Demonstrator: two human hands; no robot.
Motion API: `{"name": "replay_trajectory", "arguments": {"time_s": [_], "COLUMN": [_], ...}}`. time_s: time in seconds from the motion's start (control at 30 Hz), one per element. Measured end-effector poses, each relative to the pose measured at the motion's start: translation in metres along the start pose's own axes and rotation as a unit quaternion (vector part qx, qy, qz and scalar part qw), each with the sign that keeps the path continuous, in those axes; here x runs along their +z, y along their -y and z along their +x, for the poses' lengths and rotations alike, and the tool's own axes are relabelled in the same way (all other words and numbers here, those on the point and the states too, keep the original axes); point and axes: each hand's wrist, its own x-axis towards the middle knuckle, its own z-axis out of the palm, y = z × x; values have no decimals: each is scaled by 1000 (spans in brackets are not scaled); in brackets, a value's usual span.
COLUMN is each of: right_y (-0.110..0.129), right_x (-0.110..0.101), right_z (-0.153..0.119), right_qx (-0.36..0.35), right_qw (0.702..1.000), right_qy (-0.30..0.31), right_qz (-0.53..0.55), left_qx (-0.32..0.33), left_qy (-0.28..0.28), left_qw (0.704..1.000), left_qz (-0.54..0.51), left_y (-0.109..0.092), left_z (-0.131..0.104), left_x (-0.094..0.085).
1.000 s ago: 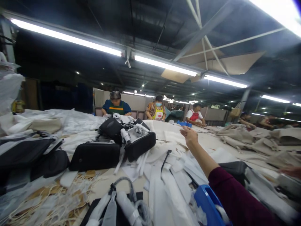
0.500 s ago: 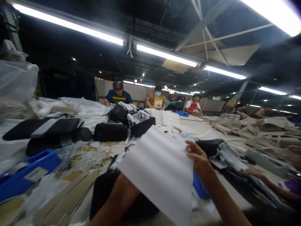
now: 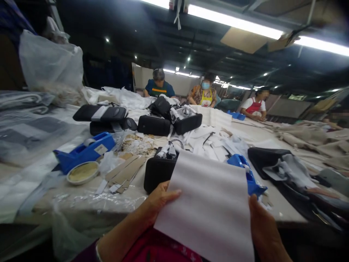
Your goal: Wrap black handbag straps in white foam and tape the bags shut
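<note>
A white sheet [image 3: 207, 203] is held up between my two hands, over the front edge of the table. My left hand [image 3: 160, 200] grips its left edge, thumb on top and the other fingers partly behind it. At the right edge my right hand [image 3: 263, 222] holds the sheet, with most of its fingers hidden behind. Just behind the sheet stands a black case [image 3: 156, 174] with white and grey pieces on top, partly covered by the sheet.
Blue tape dispensers [image 3: 84, 153] stand left and right. Near the left one lie a round dish [image 3: 82, 172] and cardboard strips [image 3: 127, 173]. Several black cases [image 3: 154, 125] are farther back. A black bag [image 3: 268, 158] lies right. Several people work across the table.
The view has tilted down and turned left. The sheet is now nearer my body, and my left thumb shows on top of it. My right hand has moved down along the right edge.
</note>
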Motion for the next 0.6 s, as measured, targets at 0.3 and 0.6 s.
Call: {"name": "replay_trajectory", "arguments": {"time_s": [0.3, 0.6], "right_y": [-50, -65], "right_x": [-2, 16], "right_z": [-28, -36], "right_qx": [233, 296], "right_qw": [964, 936], "right_qy": [-42, -37], "right_qz": [124, 186], "left_qx": [-12, -16], "left_qy": [-30, -33], "left_qw": [999, 999], "left_qz": [14, 40], "left_y": [26, 44], "left_z": [10, 9], "left_x": [-6, -11]}}
